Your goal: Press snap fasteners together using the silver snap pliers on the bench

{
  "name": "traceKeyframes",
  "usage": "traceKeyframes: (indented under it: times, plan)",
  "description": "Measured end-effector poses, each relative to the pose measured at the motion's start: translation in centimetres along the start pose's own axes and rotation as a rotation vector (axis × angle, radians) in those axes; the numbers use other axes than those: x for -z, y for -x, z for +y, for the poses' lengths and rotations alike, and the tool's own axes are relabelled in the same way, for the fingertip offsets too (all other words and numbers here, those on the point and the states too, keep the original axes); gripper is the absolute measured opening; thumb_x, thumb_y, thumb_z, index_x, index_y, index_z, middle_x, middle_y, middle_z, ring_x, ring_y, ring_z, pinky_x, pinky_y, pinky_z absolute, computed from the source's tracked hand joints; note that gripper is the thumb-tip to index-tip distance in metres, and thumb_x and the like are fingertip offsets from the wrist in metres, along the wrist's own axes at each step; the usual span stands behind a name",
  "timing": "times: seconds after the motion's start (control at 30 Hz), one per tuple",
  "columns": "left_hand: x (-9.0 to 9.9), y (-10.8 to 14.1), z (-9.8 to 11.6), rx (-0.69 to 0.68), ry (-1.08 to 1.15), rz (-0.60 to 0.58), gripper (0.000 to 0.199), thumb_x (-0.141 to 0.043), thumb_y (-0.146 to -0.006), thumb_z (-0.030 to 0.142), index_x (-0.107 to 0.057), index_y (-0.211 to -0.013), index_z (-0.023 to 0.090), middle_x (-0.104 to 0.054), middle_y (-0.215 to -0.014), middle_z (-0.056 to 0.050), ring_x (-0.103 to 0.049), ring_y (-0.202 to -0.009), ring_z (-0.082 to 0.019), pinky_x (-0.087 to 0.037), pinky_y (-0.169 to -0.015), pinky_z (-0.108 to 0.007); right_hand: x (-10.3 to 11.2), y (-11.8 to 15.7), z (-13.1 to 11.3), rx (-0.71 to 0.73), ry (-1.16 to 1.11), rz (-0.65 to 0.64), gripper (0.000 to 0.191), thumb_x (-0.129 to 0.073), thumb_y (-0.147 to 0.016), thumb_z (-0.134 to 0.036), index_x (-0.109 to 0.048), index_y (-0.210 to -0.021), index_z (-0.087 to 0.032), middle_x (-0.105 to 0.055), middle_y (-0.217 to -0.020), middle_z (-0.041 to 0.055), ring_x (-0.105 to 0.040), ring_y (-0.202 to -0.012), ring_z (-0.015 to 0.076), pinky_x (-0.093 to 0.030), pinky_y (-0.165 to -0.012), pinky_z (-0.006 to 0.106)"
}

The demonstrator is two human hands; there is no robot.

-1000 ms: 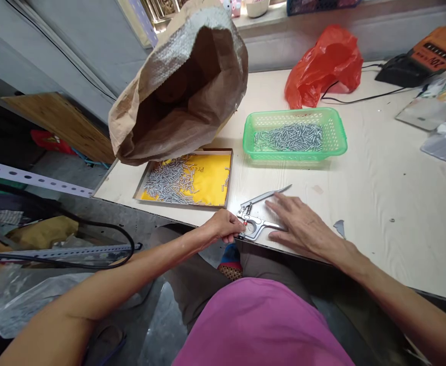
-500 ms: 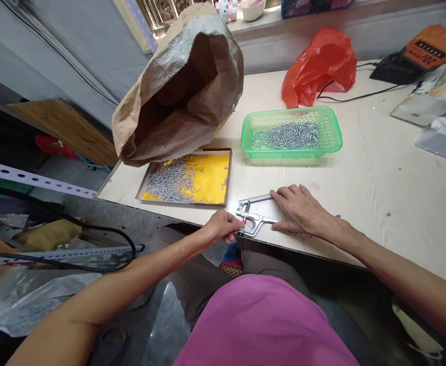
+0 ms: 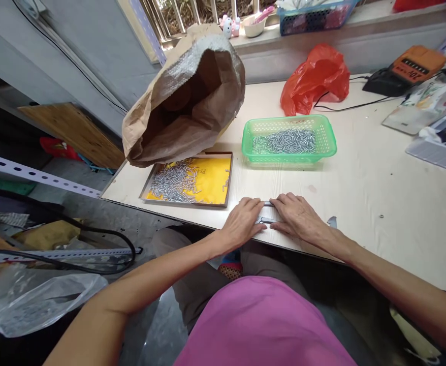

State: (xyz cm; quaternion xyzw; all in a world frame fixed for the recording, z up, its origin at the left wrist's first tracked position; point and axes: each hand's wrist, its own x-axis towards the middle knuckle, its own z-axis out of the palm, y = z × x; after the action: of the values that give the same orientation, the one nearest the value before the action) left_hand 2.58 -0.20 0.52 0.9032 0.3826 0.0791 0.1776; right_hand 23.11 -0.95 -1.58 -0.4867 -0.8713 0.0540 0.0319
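Silver hand pliers [image 3: 267, 220] lie at the front edge of the table, with both handles partly showing between my hands. My left hand [image 3: 242, 222] is wrapped over the head of the pliers and hides it. My right hand [image 3: 296, 214] grips the handle ends, fingers on the upper handle and thumb by the lower one. Left of them, a shallow tray [image 3: 228, 188] with a yellow bottom holds a pile of small silver metal pieces [image 3: 173, 183]. Behind my hands, a green plastic basket [image 3: 329, 145] holds more such pieces.
A large open brown paper sack [image 3: 142, 137] leans over the tray. At the back are a red plastic bag [image 3: 316, 79] and an orange-black battery charger [image 3: 409, 71] with its cable. A grey-white bin [image 3: 432, 150] stands at right. A metal rack bar [image 3: 36, 175] runs at left.
My left hand has moved from pinching at the jaws to wrapping over the pliers' head, which it now covers. My right hand stays on the handles. The camera view has tilted up slightly.
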Motion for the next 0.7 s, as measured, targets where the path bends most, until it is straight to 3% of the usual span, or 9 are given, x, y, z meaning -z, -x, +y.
traceKeyframes:
  times: [0.17,0.3,0.5,0.7]
  plan:
    - [-0.4,-3.1,-0.3,-0.088,-0.118,-0.167,0.051,-0.061,-0.084,0.035,-0.042,-0.126,0.014,-0.054,-0.119,-0.012,-0.049,-0.108,-0.025,-0.043,-0.089,-0.039,0.0,0.6,0.6,-0.028,0.010,-0.044,0.061,-0.067,-0.073,-0.047,-0.050,-0.121,-0.014,-0.058,-0.107,0.0136,-0.051,-0.095,0.0280,-0.040,-0.072,0.036]
    - [-0.1,-3.8,-0.4,-0.107,-0.192,-0.188,0.060,-0.064,-0.080,0.040,-0.042,-0.127,0.011,-0.053,-0.116,-0.014,-0.047,-0.104,-0.026,-0.043,-0.085,-0.038,1.0,0.7,0.4,-0.057,0.053,-0.077,0.049,-0.068,-0.075,-0.043,-0.057,-0.111,-0.013,-0.060,-0.099,0.0131,-0.053,-0.090,0.0276,-0.041,-0.071,0.036]
    - [-0.7,-4.5,-0.2,-0.118,-0.188,-0.197,0.029,-0.057,-0.086,0.035,-0.056,-0.107,0.015,-0.055,-0.103,-0.009,-0.047,-0.099,-0.024,-0.042,-0.080,-0.035,1.2,0.4,0.4,-0.056,0.011,-0.050,0.016,-0.059,-0.085,-0.030,-0.062,-0.089,-0.015,-0.061,-0.085,0.0096,-0.055,-0.083,0.0224,-0.040,-0.071,0.032]
    - [-1.4,-4.9,-0.6,-0.030,-0.156,-0.142,0.018,-0.054,-0.088,0.032,-0.061,-0.095,0.017,-0.058,-0.098,-0.006,-0.049,-0.098,-0.023,-0.042,-0.075,-0.033,0.7,0.2,0.7,-0.078,-0.089,-0.024,0.019,-0.048,-0.092,-0.025,-0.062,-0.084,-0.016,-0.061,-0.081,0.0073,-0.055,-0.079,0.0188,-0.039,-0.072,0.029]
